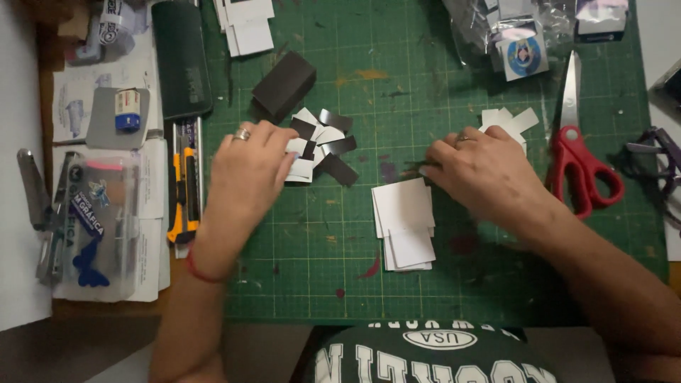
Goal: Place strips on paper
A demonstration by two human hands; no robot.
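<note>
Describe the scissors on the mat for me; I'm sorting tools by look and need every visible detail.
The scissors have red loop handles that look like plastic and pale metal blades. They lie flat and closed on the green cutting mat, near its right edge, blades pointing away from the person and handles toward them. The right hand is just to their left, close to the handles; whether it touches them cannot be told. Small white paper pieces lie beside the blades.
</note>
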